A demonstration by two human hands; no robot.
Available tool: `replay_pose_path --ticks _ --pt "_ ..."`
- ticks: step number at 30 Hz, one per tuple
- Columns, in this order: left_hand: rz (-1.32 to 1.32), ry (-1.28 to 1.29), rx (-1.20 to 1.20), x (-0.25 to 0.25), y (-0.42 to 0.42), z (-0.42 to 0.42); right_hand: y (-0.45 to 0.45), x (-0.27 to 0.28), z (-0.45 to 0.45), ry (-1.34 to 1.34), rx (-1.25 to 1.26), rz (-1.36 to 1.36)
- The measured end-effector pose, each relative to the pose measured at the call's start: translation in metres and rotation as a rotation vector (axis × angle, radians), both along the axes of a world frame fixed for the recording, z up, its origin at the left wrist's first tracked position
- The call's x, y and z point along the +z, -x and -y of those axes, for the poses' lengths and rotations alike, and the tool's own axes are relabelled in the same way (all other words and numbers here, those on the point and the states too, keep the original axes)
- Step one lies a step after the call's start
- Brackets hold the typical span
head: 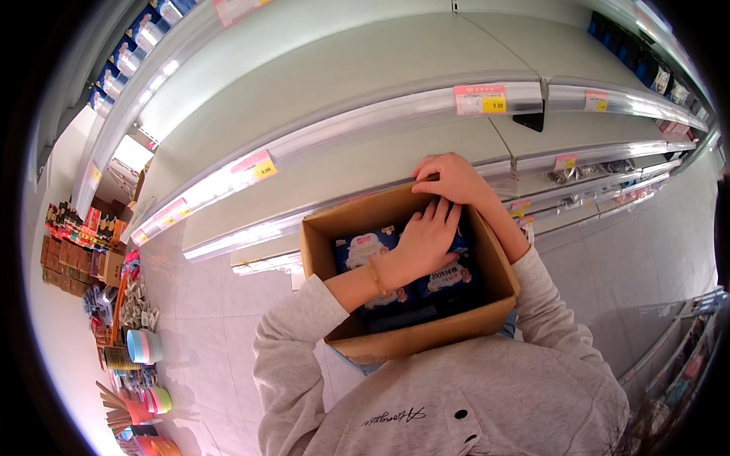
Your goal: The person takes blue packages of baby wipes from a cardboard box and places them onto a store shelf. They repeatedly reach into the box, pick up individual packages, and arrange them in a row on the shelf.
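An open cardboard box stands before me, against the shelf front and close to my body. Inside lie several dark blue printed packets. My left hand, with a beaded bracelet at the wrist, reaches into the box, its fingers stretched over the packets near the far right corner. Whether it grips one cannot be told. My right hand rests on the box's far rim near that corner, thumb inside and fingers curled over the cardboard edge.
Tiered shelves with price labels run across in front. Blue packets stand on the upper left shelf. Plastic tubs and stacked boxed goods line the left side. A rack stands at the lower right.
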State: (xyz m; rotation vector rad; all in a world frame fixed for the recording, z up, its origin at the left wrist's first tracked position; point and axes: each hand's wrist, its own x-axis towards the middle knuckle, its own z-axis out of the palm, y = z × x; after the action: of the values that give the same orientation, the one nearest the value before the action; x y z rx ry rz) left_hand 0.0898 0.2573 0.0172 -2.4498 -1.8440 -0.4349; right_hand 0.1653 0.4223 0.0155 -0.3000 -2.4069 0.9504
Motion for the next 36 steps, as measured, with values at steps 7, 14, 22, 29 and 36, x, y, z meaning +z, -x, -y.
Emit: replay_pose_path --ticks 7,14,22,29,36 --pt "-0.027 0.022 -0.057 0.023 -0.01 -0.001 -0.004 -0.005 -0.008 -0.004 -0.019 -0.022" --pt "-0.128 0.07 -0.165 0.01 -0.007 -0.009 -0.003 0.002 -0.013 -0.005 0.004 -0.025" --pt "-0.119 0.1 -0.224 -0.023 0.001 -0.002 0.0 0.001 -0.005 -0.02 0.012 -0.033" --pt "-0.131 0.157 -0.262 -0.033 0.008 0.006 0.0 0.002 0.004 -0.013 0.003 -0.013" --pt "-0.262 0.258 -0.254 -0.04 0.013 0.019 0.005 0.001 0.015 0.008 0.021 -0.01"
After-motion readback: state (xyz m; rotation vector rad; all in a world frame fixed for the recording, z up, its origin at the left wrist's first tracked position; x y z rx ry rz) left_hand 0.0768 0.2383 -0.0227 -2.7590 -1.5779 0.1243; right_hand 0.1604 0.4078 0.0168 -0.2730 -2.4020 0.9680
